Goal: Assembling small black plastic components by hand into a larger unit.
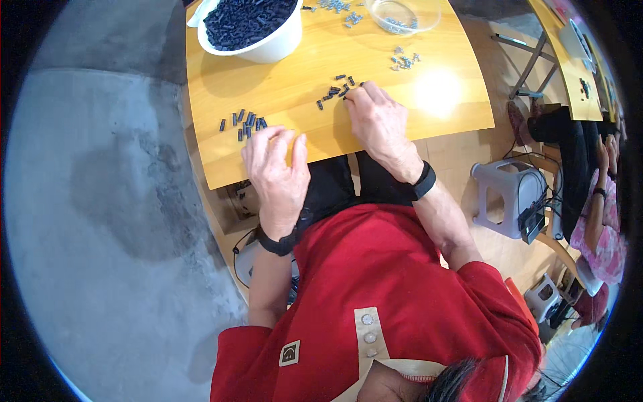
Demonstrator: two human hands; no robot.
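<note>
Two groups of small black tube-like plastic parts lie on the yellow wooden table [308, 74]. My left hand [278, 177] is at the near side of the left group [246, 123], palm down. Its fingers are bent but apart, with no part visible in them. At the right group [333, 92], my right hand [378, 124] has its fingers drawn together in a pinch. Dark bits show right at its fingertips, and a small black part seems to be held there, mostly hidden by the fingers.
A white tub [268, 50] full of black parts stands at the far left. Small silvery pieces [404, 61] lie farther right, near a clear round dish [402, 17] holding more. At right are a grey plastic stool [506, 197] with cables and another seated person [599, 221].
</note>
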